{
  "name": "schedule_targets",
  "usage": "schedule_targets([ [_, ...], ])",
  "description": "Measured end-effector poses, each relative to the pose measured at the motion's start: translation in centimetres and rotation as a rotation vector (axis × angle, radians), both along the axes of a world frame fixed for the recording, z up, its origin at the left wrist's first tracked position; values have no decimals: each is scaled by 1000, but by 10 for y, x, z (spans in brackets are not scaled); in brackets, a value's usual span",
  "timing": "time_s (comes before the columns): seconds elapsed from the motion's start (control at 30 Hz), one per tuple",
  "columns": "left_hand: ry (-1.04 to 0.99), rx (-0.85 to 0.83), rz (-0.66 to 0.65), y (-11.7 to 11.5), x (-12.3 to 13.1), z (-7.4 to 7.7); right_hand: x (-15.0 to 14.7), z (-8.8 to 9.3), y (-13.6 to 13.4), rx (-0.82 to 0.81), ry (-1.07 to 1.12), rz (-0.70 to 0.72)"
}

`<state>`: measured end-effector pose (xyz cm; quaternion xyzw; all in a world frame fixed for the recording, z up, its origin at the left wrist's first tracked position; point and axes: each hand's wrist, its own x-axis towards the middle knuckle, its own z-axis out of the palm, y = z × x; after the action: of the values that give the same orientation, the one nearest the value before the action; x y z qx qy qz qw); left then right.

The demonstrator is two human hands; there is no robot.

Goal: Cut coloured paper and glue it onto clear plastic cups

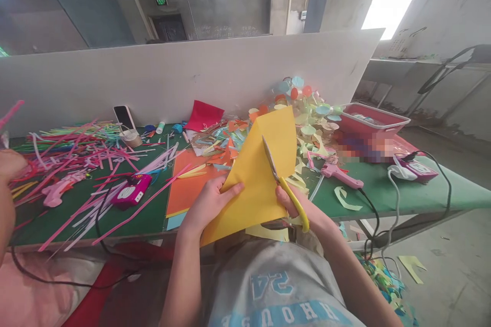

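A large sheet of yellow paper [245, 189] is held up in front of my body, over the table's front edge. My left hand [210, 204] grips its left side, thumb on the near face and fingers behind it. In my right hand [289, 203] are scissors [297, 203] with yellow handles, their blades pointing up and lying across the paper. A cut or fold runs upward from the blades; which one I cannot tell. Orange paper [184, 179] lies on the table beside my left hand, with a blue sheet [177, 219] under its near corner.
Pipe cleaners [76, 138] and a pink glue gun [63, 188] crowd the left, where another person's arm [5, 189] shows. Paper scraps [226, 138] spread behind the yellow sheet. Another glue gun [342, 176], a corded purple box [418, 169] and a pink basket [374, 117] are right.
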<state>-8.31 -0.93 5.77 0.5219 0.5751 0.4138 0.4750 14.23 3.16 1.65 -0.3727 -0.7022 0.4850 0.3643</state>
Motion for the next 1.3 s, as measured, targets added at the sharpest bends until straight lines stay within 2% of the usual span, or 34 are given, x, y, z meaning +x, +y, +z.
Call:
schedule_targets([
  [0.23,13,-14,-11,1,1,-2,-6,3,0,-116,-32,-14],
  [0.33,-6,-47,-4,1,-1,-2,-5,5,-3,-145,20,18],
  [0.53,-141,-174,-109,-2,3,1,-3,5,-5,-135,107,63],
  [0.77,-152,-187,-98,0,2,-1,-8,7,-2,-119,61,-21],
  [1.03,-153,-229,-135,-2,3,-1,-6,17,-6,-154,88,7],
  [1.13,-152,-209,-122,-1,6,0,-7,22,0,-164,72,9],
  [1.3,-117,-139,-8,4,5,-7,-17,32,28,-142,-152,-54],
])
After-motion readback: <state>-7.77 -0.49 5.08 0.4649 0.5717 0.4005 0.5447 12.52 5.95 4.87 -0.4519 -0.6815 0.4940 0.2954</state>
